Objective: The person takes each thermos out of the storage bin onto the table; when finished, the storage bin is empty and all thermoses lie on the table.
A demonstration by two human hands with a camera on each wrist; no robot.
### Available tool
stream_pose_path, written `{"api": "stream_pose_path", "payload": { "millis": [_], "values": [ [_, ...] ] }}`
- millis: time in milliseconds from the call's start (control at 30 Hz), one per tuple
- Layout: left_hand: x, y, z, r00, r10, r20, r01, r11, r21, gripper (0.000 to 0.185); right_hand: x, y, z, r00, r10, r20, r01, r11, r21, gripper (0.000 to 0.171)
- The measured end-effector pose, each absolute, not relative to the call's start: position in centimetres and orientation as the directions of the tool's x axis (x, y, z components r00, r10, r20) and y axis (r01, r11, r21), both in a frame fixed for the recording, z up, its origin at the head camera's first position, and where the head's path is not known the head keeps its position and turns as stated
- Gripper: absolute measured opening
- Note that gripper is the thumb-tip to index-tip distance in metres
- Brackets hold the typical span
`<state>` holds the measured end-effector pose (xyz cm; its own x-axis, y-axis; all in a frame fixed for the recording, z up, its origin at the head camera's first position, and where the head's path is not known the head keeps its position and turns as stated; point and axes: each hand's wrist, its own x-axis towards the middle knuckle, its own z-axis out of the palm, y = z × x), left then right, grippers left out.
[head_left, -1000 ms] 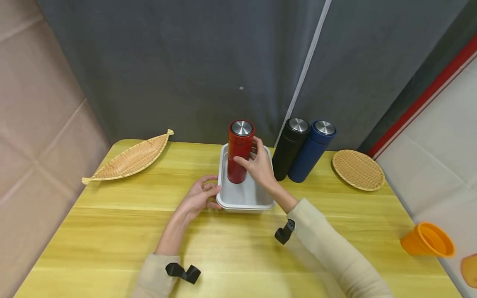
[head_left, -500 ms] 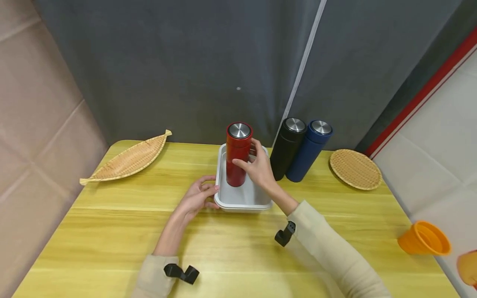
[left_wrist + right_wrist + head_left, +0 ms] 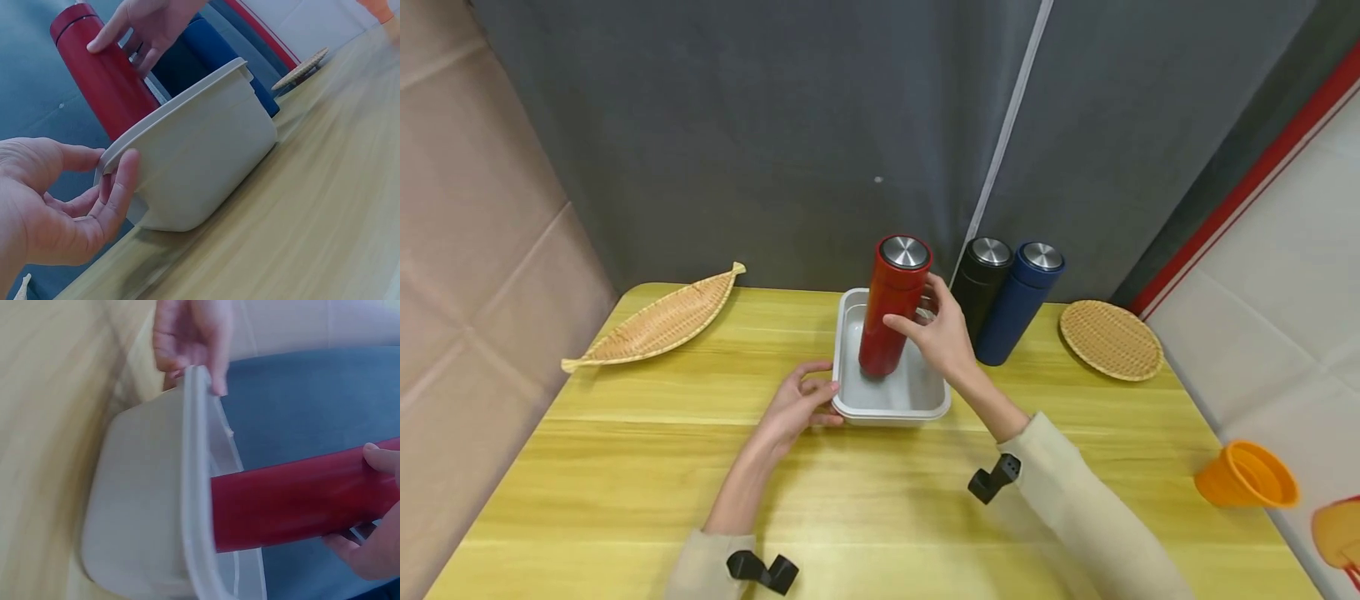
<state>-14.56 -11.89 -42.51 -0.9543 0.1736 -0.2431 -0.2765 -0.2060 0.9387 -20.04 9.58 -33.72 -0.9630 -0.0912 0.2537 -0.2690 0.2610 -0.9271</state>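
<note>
My right hand grips a red vacuum flask with a silver-topped lid, thumb on its near side and fingers around the far side. The flask leans to the right, its lower end inside a white plastic tub. In the right wrist view the flask reaches past the tub's rim. At the near left corner my left hand pinches the tub's rim between thumb and fingers, as the left wrist view shows with the hand at the tub's lip.
Right of the tub stand a black flask and a blue flask. A round woven tray lies farther right, with an orange cup nearer. A leaf-shaped woven basket lies at left. A grey curtain hangs behind.
The red flask has gone from nearly upright to leaning right, its lid shifting right and slightly up. My right hand has moved right with it. My left hand keeps its place on the tub.
</note>
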Motion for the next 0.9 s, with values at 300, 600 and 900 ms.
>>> {"api": "stream_pose_path", "payload": {
  "millis": [300,600,900],
  "values": [
    [-14.5,-11.7,-42.5,-0.96,0.163,-0.227,-0.257,-0.201,0.945,0.047,-18.5,13.4,-30.0,-0.958,-0.059,0.28,-0.286,0.23,-0.93,0.065],
    [-14.9,-11.9,-42.0,-0.957,0.177,-0.231,-0.266,-0.208,0.941,0.049,-16.2,18.4,-27.1,-0.947,0.015,0.32,-0.302,0.296,-0.906,0.059],
    [-14.8,-12.1,-42.0,-0.952,0.181,-0.248,-0.284,-0.212,0.935,0.049,-15.5,24.0,-28.7,-0.95,0.08,0.303,-0.246,0.409,-0.879,0.062]
  ]
}}
